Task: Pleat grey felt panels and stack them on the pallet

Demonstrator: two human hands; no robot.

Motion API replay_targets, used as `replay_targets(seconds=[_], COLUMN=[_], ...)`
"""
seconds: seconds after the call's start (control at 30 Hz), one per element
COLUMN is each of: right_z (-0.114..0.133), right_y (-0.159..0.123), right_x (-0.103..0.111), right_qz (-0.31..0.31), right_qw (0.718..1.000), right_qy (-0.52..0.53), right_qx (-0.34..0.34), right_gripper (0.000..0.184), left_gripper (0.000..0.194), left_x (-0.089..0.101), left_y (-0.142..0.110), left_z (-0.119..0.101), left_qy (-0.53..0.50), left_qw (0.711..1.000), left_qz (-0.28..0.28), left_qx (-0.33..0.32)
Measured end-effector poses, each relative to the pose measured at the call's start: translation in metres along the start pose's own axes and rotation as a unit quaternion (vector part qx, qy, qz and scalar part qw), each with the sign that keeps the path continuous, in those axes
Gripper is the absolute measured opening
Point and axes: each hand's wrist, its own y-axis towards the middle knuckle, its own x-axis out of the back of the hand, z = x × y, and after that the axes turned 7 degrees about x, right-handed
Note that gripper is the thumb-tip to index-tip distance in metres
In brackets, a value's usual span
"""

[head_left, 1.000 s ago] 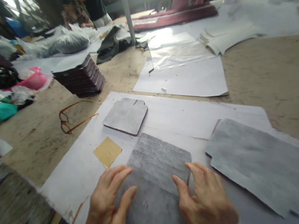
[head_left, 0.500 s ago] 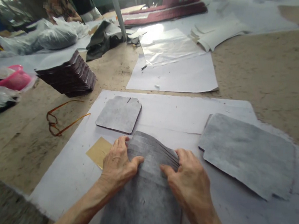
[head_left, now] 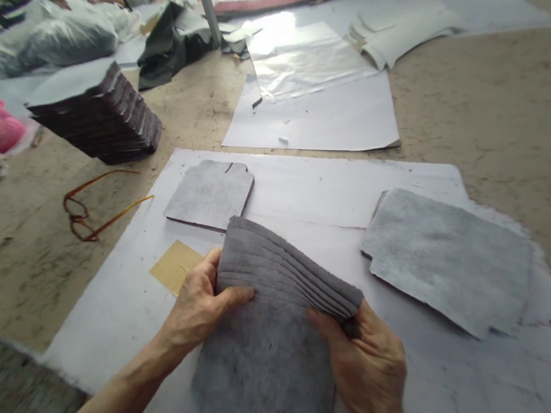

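Stack of gray sheets [head_left: 267,361], near center of the white paper [head_left: 114,314], w/ far end now raised and fanned. L hand [head_left: 200,303] grips the L edge, thumb on top, fingers mostly hidden behind; R hand [head_left: 372,365] pinches the far R corner, thumb above, fingers beneath. Change: approx. 1 s ago both hands were loosely curved about the sides and the far end lay nearly flat; since then they have closed on it, and the layers now show as steps, widest toward R. Meaning for the work (judged): individual edges are exposed, i.e. sheets look easier to tell apart. Unchanged: small gray pile [head_left: 211,194], far L; larger gray pieces [head_left: 446,255], R; tan square [head_left: 175,265], just beyond L hand.
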Motion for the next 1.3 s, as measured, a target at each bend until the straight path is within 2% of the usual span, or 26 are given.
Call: replay_targets(seconds=[0.07,0.13,0.17,0.23,0.27,0.37,0.4,0.43,0.47,0.53,0.6,0.63,0.67,0.73,0.77,0.83,0.9,0.97,1.0,1.07,1.13,1.17,1.23,1.3], right_z=[0.000,0.000,0.000,-0.001,-0.003,-0.008,-0.009,-0.009,-0.008,-0.004,0.000,0.002,0.002,0.000,-0.003,-0.008,-0.011,-0.009,-0.007,0.000,0.003,0.003,-0.001,-0.007], right_y=[0.005,0.009,0.010,0.006,0.003,-0.006,-0.007,-0.007,-0.005,0.001,0.005,0.005,0.004,0.000,-0.002,-0.004,-0.004,-0.004,-0.006,-0.017,-0.037,-0.049,-0.071,-0.086], right_x=[0.002,0.002,0.001,-0.001,-0.003,-0.009,-0.009,-0.009,-0.007,-0.002,0.003,0.004,0.004,0.001,-0.002,-0.008,-0.012,-0.012,-0.010,-0.004,0.001,0.003,0.005,0.006], right_qz=[0.042,0.084,0.094,0.071,0.042,-0.052,-0.068,-0.065,-0.045,0.033,0.107,0.112,0.090,0.011,-0.028,-0.051,-0.043,-0.053,-0.065,-0.075,-0.054,-0.035,0.031,0.085], right_qw=[0.997,0.987,0.979,0.972,0.975,0.982,0.981,0.984,0.988,0.984,0.957,0.946,0.946,0.967,0.979,0.994,0.998,0.996,0.994,0.983,0.958,0.944,0.915,0.889], right_qy=[0.027,0.077,0.109,0.151,0.163,0.183,0.180,0.167,0.146,0.131,0.200,0.235,0.254,0.230,0.191,0.094,0.011,-0.052,-0.081,-0.158,-0.244,-0.279,-0.337,-0.363], right_qx=[-0.055,-0.117,-0.145,-0.167,-0.147,-0.015,0.011,0.007,-0.023,-0.112,-0.179,-0.191,-0.183,-0.107,-0.058,-0.013,-0.040,-0.050,-0.022,0.062,0.143,0.174,0.221,0.266], right_gripper=[0.013,0.020,0.023,0.023,0.019,0.003,0.001,0.002,0.005,0.019,0.033,0.035,0.032,0.019,0.011,0.007,0.021,0.041,0.047,0.050,0.054,0.058,0.066,0.068], left_gripper=[0.035,0.028,0.026,0.025,0.025,0.022,0.022,0.023,0.025,0.029,0.030,0.029,0.028,0.025,0.026,0.028,0.037,0.048,0.052,0.058,0.063,0.067,0.073,0.073], left_x=[0.000,-0.001,-0.002,-0.001,0.000,0.004,0.005,0.006,0.006,0.005,0.003,0.003,0.002,0.002,0.003,0.004,0.004,0.004,0.004,0.002,-0.002,-0.004,-0.009,-0.012], left_y=[-0.001,0.000,0.001,0.002,0.002,0.004,0.004,0.005,0.006,0.008,0.009,0.009,0.008,0.007,0.007,0.005,0.003,-0.003,-0.008,-0.021,-0.036,-0.043,-0.055,-0.062], left_z=[0.003,0.006,0.008,0.011,0.012,0.014,0.013,0.012,0.010,0.006,0.004,0.003,0.004,0.005,0.007,0.009,0.012,0.017,0.020,0.030,0.042,0.048,0.060,0.067], left_qy=[-0.037,-0.047,-0.050,-0.062,-0.072,-0.097,-0.105,-0.113,-0.120,-0.139,-0.162,-0.172,-0.182,-0.191,-0.188,-0.164,-0.116,-0.039,0.019,0.163,0.292,0.340,0.402,0.427], left_qw=[0.999,0.999,0.998,0.995,0.994,0.991,0.990,0.990,0.989,0.987,0.984,0.982,0.980,0.978,0.978,0.982,0.991,0.998,0.995,0.967,0.919,0.898,0.872,0.864], left_qz=[0.012,0.003,0.001,0.008,0.012,0.036,0.050,0.065,0.077,0.084,0.077,0.077,0.078,0.082,0.088,0.094,0.070,-0.005,-0.054,-0.143,-0.187,-0.182,-0.135,-0.092], left_qx=[0.013,-0.010,-0.031,-0.072,-0.086,-0.089,-0.075,-0.056,-0.033,0.008,0.020,0.015,0.003,-0.020,-0.022,-0.011,-0.010,-0.051,-0.079,-0.137,-0.189,-0.210,-0.246,-0.249])
